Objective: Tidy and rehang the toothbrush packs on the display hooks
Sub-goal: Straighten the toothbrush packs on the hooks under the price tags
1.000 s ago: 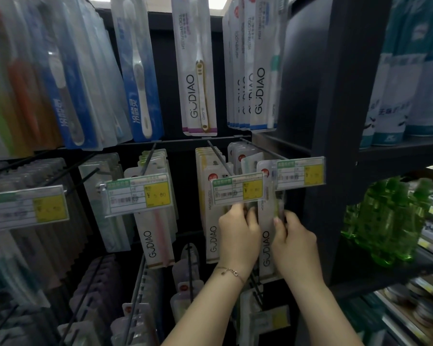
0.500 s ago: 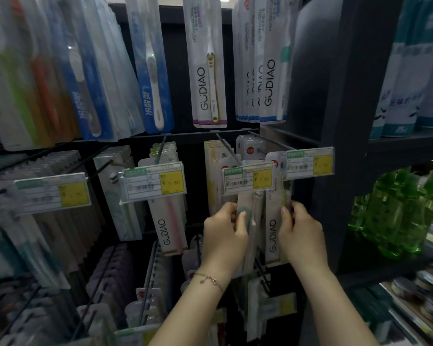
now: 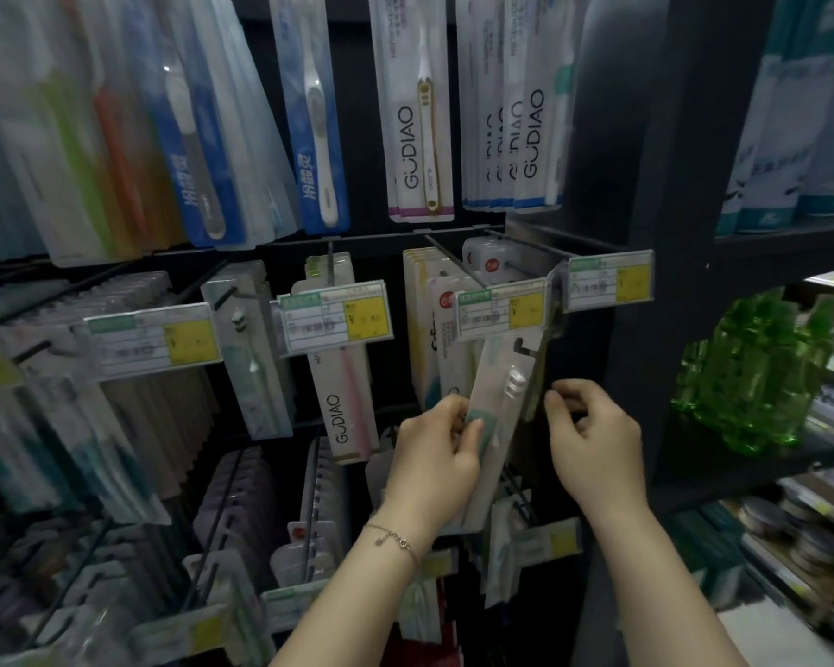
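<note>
Dark shelf post [image 3: 646,233] stood at 3 o'clock, crowding the right hand [image 3: 598,445]. Toothbrush pack [image 3: 499,402] was tilted, top toward 1 o'clock, beneath the price label [image 3: 501,308]. Left hand [image 3: 436,454]: grip pinched on the pack's lower part. Right grip curled just beside the pack; contact unclear. Pack judged light, bendy, slick, so hold the card edge. Label and hook [image 3: 453,262] block the hang-hole.

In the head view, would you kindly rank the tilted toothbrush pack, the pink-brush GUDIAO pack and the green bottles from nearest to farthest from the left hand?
1. Tilted toothbrush pack: gripped in the left hand itself.
2. Pink-brush GUDIAO pack: hanging on a hook just to the hand's left.
3. Green bottles: on the shelf at far right.
</note>
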Available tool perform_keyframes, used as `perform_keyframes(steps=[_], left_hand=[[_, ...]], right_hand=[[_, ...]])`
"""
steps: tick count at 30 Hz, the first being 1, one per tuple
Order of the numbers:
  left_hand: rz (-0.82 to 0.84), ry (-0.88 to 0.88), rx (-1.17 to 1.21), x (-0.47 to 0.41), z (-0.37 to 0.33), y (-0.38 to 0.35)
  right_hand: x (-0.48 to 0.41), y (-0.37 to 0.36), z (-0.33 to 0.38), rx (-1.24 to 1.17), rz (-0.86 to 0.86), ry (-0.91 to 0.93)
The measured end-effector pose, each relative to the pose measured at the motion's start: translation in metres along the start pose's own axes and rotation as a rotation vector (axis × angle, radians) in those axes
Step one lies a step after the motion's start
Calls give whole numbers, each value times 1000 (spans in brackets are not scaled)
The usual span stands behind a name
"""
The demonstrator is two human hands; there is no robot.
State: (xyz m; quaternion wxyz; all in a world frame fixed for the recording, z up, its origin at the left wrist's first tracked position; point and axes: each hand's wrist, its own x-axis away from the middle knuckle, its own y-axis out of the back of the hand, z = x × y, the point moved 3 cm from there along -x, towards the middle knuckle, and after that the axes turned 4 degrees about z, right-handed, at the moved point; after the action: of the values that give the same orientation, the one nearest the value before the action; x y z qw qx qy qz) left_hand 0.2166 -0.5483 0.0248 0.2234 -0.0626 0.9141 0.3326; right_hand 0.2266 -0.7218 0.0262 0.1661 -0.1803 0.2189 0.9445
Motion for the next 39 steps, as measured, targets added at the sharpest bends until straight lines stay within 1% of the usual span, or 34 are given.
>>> perform_keyframes(steps=[3,6,14,22,26,30,35,39], left_hand=[[7,-40,42,9,1,0],[17,-63,136,17,2,-2],[40,-10,369,31,9,2],[77,55,369,53,29,6],[91,101,408,66,40,10],[52,147,422,72,54,20],[-17,240,499,76,70,43],[-72,256,501,80,87,67]], right_hand=[[18,-8,-2,-128,78,18],[34,-17,-4,-201,128,22],[54,-25,4,-293,119,23],[71,-41,2,-312,150,-2],[77,-55,4,-297,149,-20],[81,-74,10,-293,180,-25],[81,-102,24,-288,235,-12],[84,-126,42,-306,296,14]])
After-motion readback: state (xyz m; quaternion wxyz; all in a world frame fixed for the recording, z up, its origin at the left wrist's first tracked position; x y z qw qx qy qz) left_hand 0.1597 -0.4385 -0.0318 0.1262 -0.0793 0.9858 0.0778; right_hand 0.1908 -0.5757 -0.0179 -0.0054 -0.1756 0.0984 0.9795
